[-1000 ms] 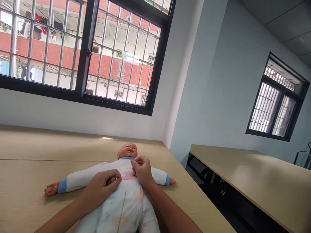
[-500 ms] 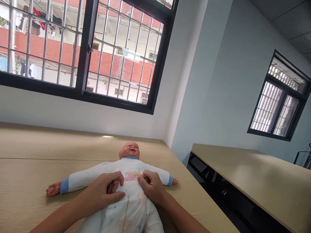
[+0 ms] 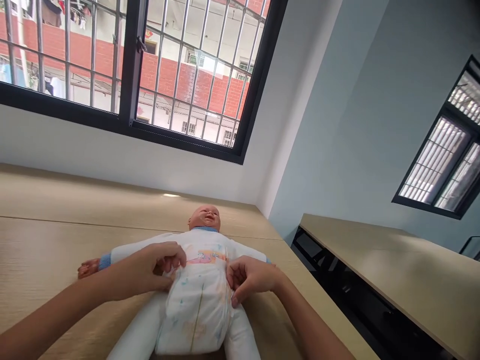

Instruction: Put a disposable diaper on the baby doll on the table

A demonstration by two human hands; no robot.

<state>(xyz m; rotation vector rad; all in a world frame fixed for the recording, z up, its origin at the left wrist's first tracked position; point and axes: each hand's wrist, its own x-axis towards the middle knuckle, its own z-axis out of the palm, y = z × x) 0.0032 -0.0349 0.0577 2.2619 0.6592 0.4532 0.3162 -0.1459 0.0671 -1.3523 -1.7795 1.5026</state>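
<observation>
A baby doll [image 3: 204, 218] in a white outfit with blue cuffs and collar lies on its back, arms spread, head away from me. Over its belly and hips sits a white diaper [image 3: 198, 305] with a printed waistband and a yellow line down the middle. My left hand [image 3: 159, 265] has its fingers curled at the diaper's left side, thumb lower down by the leg. At the opposite side my right hand [image 3: 249, 280] is bent around the diaper's edge, fingers and thumb closed on it. The fingertips are partly hidden.
The doll lies on a light wooden table [image 3: 41, 255] with a seam across it. To the right, past a gap, stands a second table [image 3: 405, 270] with a dark underside. A barred window [image 3: 195, 75] is in the wall behind.
Both hands have moved apart from the belly toward the diaper's two sides, showing more of its front. The camera view has tilted downward a little.
</observation>
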